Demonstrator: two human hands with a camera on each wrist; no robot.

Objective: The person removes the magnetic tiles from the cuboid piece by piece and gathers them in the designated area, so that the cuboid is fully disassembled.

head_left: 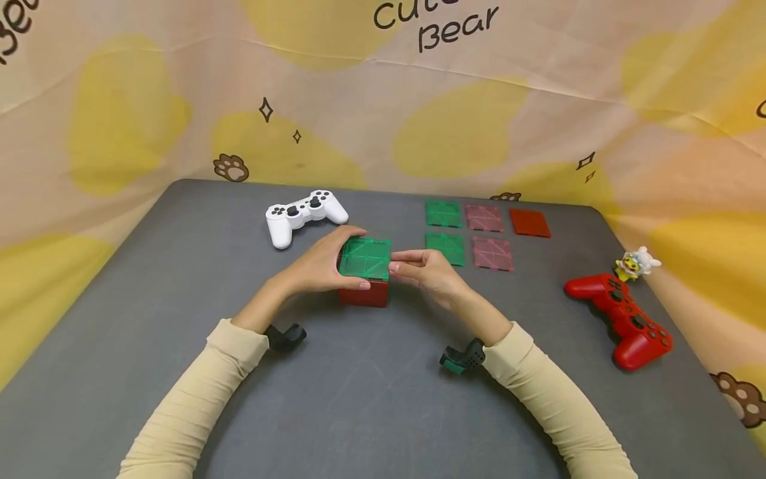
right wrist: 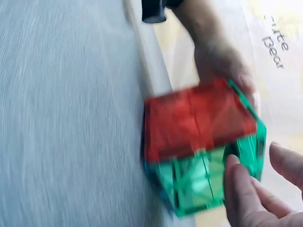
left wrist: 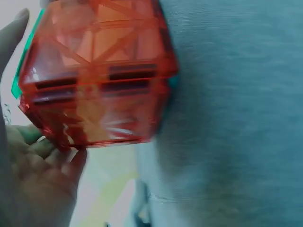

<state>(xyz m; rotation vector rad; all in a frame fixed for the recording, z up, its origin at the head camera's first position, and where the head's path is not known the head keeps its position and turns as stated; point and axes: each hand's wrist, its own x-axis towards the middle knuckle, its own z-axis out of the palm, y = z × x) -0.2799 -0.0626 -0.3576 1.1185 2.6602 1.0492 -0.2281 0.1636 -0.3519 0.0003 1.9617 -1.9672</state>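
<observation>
A cube of see-through magnetic tiles (head_left: 364,293) stands on the table in the middle, with a green top tile (head_left: 366,258) and a red front. In the left wrist view two red sides (left wrist: 99,94) show. My left hand (head_left: 320,265) grips the cube near its top, thumb along the front and fingers round the back. My right hand (head_left: 432,274) is at the cube's right side. In the right wrist view its fingertips (right wrist: 234,172) meet the green side tile (right wrist: 194,184), while the thumb is apart from it. The wrist views are blurred.
Behind to the right lie two green tiles (head_left: 444,214), two pink tiles (head_left: 485,218) and a red tile (head_left: 529,223). A white game controller (head_left: 305,214) lies at the back left. A red controller (head_left: 622,319) and a small figurine (head_left: 636,263) are near the right edge.
</observation>
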